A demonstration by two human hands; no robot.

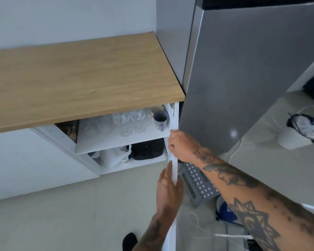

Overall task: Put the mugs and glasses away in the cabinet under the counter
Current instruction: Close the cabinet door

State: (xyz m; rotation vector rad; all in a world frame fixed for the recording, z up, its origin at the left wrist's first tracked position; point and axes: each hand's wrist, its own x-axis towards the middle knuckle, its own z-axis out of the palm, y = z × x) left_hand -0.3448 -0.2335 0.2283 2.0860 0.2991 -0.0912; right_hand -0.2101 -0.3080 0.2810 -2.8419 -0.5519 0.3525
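Mugs and glasses are already sitting on the upper shelf (120,140) of the cabinet (65,140) under the tabletop (80,78), so the step in hand looks like closing up. Largest in view is the grey fridge (243,69) rising at the right, then the bare wooden tabletop, then the open white cabinet beneath it. Its door (173,171) is standing edge-on toward the camera, between the shelves and the fridge. The lower shelf is holding a white plastic bag (114,156) and a dark pouch (147,149). Stemmed glasses (129,118) are standing mid-shelf with tumblers to their left, and a grey mug (160,117) is sitting at the right end, close to the door side.

The right hand (179,145) is gripping the door's edge high up, fingers curled around it. The left hand (169,189) is lying flat along the edge lower down, fingers pressed together and straight.

To close well, I judge both hands should be guiding the door slowly, releasing before the edge meets the frame, so nothing is jolting the stemware inside.
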